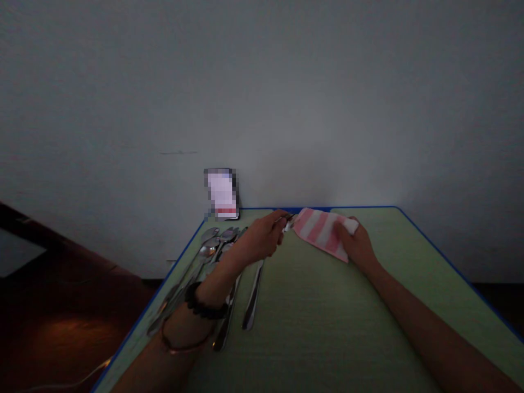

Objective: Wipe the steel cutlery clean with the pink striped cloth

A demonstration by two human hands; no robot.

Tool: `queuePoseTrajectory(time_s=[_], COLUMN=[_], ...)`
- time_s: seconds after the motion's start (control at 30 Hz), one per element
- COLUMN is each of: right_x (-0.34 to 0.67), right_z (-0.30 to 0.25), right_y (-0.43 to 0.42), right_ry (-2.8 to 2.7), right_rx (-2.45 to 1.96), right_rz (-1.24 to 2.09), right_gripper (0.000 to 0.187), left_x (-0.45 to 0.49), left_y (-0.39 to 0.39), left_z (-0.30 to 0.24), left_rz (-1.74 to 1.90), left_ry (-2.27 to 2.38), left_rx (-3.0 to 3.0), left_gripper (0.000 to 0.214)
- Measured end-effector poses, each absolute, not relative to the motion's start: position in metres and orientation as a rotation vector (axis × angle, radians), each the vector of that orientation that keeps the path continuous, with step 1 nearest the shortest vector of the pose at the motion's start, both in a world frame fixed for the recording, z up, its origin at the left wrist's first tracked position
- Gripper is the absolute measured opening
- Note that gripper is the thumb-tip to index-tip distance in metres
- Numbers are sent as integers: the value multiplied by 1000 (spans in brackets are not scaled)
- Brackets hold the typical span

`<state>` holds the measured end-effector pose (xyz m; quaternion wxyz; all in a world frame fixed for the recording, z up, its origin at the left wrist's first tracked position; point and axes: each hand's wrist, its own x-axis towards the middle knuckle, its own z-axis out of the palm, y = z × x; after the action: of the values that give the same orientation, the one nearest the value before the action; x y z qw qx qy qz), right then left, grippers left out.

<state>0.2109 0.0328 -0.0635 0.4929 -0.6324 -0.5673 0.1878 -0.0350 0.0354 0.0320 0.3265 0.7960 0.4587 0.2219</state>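
My left hand [262, 237] is closed around a shiny piece of metal cutlery [289, 222]; most of it is hidden, so its kind is unclear. A pink-and-white striped cloth [321, 232] is gripped in my right hand [358, 245], thumb on top. The cloth's left end meets or lies just beside the metal piece, above the far part of the table. Below and left of my left hand, several metal spoons [209, 251] lie side by side, partly covered by my forearm. Two cutlery handles [250, 308] point toward me near the forearm.
The pale green table [335, 333] has a blue edge and stands against a grey wall [327, 98]. A phone [222, 194] with a lit, blurred screen leans on the wall at the far left corner. A white cable [82, 379] runs along the dark floor at lower left.
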Motion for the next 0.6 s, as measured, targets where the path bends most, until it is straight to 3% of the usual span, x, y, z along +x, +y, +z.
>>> queuePoseTrajectory(time_s=[0.23, 0.43, 0.6], right_x=[214, 214, 206], right_z=[-65, -63, -59], right_y=[36, 33, 25], right_ry=[-1226, -912, -675], right_rx=[-1358, -1150, -913], right_rz=[655, 945, 1175], right_gripper=[34, 31, 26], left_x=[-35, -13, 10], left_y=[30, 7, -8], left_z=[36, 16, -8], left_rz=[330, 487, 521], left_ry=[874, 1129, 776], left_rx=[2076, 2091, 1458], left_gripper=[26, 31, 31])
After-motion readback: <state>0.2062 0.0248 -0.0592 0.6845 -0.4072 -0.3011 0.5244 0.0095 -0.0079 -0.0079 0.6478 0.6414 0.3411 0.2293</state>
